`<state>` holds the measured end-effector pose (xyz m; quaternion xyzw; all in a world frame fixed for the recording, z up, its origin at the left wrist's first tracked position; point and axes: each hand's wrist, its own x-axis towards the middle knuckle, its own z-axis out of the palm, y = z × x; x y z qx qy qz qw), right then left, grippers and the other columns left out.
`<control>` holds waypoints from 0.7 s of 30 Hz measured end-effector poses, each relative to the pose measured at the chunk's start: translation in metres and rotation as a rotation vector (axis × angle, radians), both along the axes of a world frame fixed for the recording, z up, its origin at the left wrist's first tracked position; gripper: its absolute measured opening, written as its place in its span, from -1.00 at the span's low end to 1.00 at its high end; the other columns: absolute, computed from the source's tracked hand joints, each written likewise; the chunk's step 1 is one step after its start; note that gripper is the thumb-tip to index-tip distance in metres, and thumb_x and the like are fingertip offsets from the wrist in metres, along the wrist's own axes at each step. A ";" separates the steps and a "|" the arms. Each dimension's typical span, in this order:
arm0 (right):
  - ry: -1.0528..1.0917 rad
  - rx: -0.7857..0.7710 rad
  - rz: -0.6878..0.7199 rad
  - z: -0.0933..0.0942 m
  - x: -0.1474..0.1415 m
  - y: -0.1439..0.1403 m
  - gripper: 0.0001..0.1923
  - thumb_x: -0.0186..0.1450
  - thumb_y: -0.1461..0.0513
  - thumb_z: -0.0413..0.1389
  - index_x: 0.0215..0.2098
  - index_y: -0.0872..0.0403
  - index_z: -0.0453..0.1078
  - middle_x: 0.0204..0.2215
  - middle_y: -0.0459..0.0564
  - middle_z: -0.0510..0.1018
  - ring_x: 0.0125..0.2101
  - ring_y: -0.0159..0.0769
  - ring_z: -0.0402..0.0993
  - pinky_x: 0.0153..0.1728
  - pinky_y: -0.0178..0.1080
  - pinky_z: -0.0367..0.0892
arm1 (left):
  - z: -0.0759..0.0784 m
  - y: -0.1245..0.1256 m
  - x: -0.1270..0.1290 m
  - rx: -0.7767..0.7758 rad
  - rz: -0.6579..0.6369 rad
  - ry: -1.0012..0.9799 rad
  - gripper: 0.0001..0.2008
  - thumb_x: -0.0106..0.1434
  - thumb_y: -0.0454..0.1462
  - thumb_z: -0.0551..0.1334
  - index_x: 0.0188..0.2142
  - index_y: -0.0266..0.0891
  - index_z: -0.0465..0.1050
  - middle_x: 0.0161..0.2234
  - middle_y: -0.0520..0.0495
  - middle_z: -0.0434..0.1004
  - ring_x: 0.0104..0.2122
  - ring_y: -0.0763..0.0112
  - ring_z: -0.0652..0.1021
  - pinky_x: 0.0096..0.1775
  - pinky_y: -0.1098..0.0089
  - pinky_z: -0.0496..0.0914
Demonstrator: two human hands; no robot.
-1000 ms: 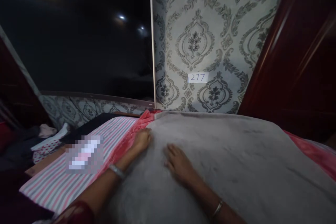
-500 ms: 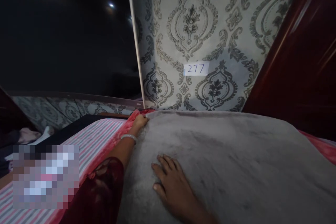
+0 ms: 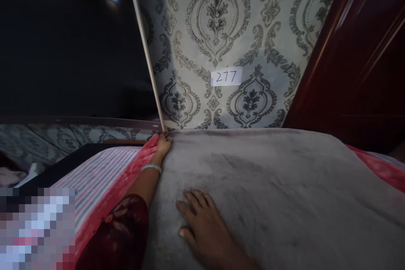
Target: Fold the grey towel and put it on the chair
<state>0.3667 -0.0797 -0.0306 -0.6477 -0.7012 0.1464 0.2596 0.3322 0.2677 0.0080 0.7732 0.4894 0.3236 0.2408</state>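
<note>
From the head camera, the left hand (image 3: 163,145) has slid up to the far corner of the grey blanket (image 3: 268,185) on the bed – fingers pinching its edge – while the right hand (image 3: 202,228) stays spread flat, so the smoothing looks nearly finished.

The fingertips of the left hand (image 3: 163,145) were hidden at the far corner of the plush grey blanket (image 3: 284,194). The right hand (image 3: 202,228) was cut off at the wrist by the bottom edge. A pixelated blurred patch (image 3: 36,228) masked the lower left; its contents could not be told.
</note>
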 end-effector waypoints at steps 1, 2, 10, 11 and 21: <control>-0.004 0.006 -0.002 0.000 0.000 0.000 -0.42 0.42 0.07 0.10 0.38 -0.18 0.18 0.43 -0.06 0.08 0.41 -0.08 -0.09 0.40 0.08 -0.19 | -0.001 -0.004 0.001 0.026 -0.016 0.061 -0.60 0.39 -0.21 0.21 0.18 -0.25 0.37 0.19 -0.24 0.41 0.11 0.17 0.49 0.14 0.08 0.40; -0.007 0.012 -0.005 0.000 0.000 -0.001 -0.43 0.42 0.08 0.09 0.38 -0.18 0.18 0.42 -0.06 0.09 0.41 -0.09 -0.09 0.40 0.08 -0.19 | -0.002 -0.009 0.002 0.046 -0.035 0.112 -0.60 0.37 -0.26 0.20 0.18 -0.26 0.37 0.23 -0.26 0.37 0.19 0.15 0.44 0.21 0.11 0.34; -0.019 0.035 -0.004 0.005 0.000 -0.003 -0.44 0.44 0.02 0.07 0.37 -0.14 0.19 0.42 -0.02 0.09 0.41 -0.11 -0.09 0.40 0.04 -0.20 | -0.012 -0.068 0.010 0.216 -0.364 0.540 -0.42 0.38 -0.07 0.12 0.36 -0.08 0.20 0.45 -0.12 -0.01 0.44 0.10 -0.02 0.38 -0.03 -0.17; -0.017 0.041 -0.006 0.007 0.000 -0.003 -0.45 0.45 0.02 0.06 0.37 -0.13 0.20 0.42 -0.01 0.10 0.41 -0.11 -0.09 0.40 0.04 -0.20 | -0.014 -0.072 0.009 0.205 -0.396 0.596 -0.41 0.40 -0.04 0.08 0.38 -0.05 0.16 0.46 -0.11 -0.03 0.44 0.08 -0.02 0.37 -0.09 -0.18; -0.104 0.039 0.007 0.015 0.000 -0.003 -0.44 0.44 0.04 0.08 0.36 -0.04 0.22 0.40 0.09 0.13 0.39 -0.06 -0.03 0.37 0.06 -0.13 | 0.003 -0.112 -0.024 0.165 -0.462 0.795 -0.39 0.44 0.00 -0.02 0.40 -0.11 0.11 0.44 -0.24 -0.01 0.42 0.00 0.04 0.32 -0.19 -0.05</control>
